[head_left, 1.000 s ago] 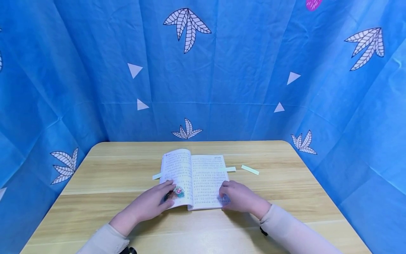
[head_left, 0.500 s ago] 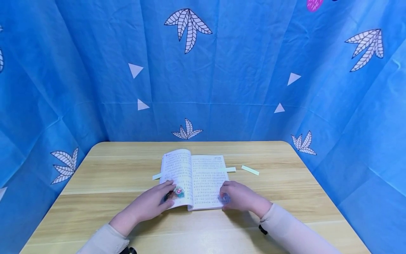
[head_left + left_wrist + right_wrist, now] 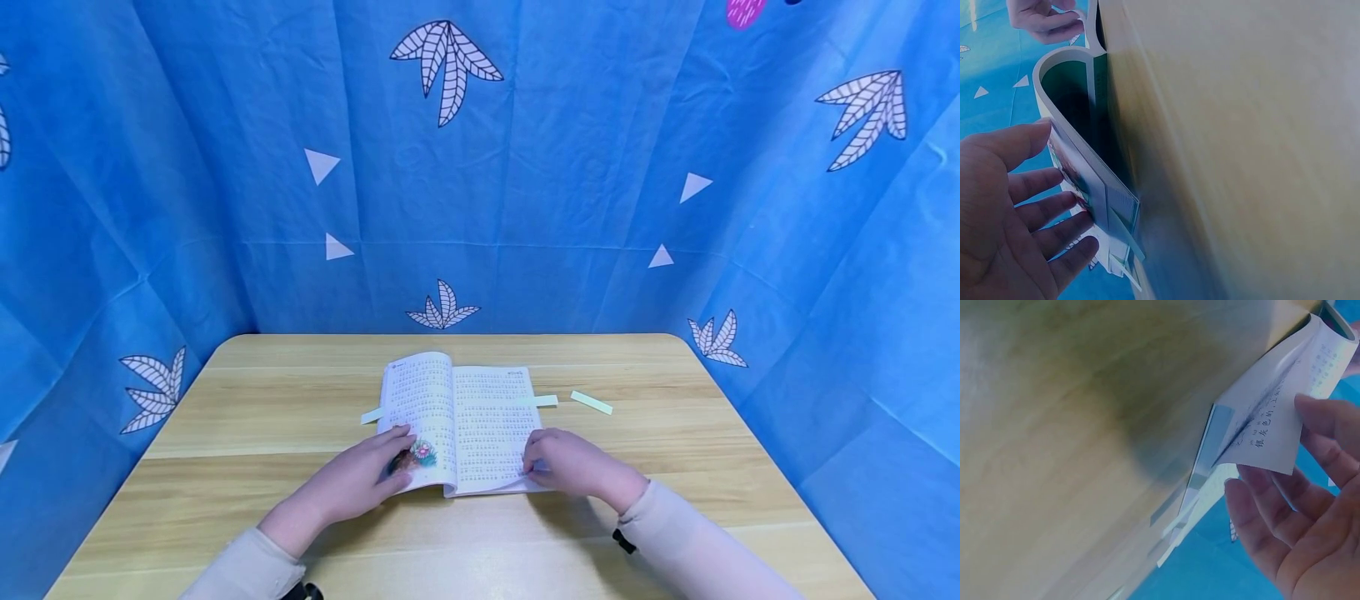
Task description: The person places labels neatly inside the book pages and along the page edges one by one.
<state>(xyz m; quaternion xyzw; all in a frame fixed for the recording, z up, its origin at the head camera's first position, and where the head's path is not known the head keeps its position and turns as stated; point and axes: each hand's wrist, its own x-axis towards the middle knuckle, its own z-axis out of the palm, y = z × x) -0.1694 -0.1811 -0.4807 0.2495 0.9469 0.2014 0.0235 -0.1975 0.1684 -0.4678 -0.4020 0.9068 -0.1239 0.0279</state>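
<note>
An open book [image 3: 489, 417] with printed text lies on the wooden table. My left hand [image 3: 352, 479] rests on its left page, fingers spread over a colourful picture near the bottom. In the left wrist view, the left part of the book [image 3: 1094, 172] arches up from the table. At the lower right corner, my right hand [image 3: 577, 467] pinches a page [image 3: 1279, 440] between thumb and fingers. That page's corner is lifted and bent away from the pages under it. Pale green paper tabs stick out from the left edge [image 3: 371, 416] and the right edge [image 3: 547, 401].
A loose pale green paper strip [image 3: 592, 402] lies on the table [image 3: 300, 392] to the right of the book. Behind and beside the table hangs a blue curtain [image 3: 570, 167] with white leaf and triangle prints.
My right hand has shifted slightly right, and the right page's lower corner now lifts with its fingers. The left hand stays where it was on the left page.
</note>
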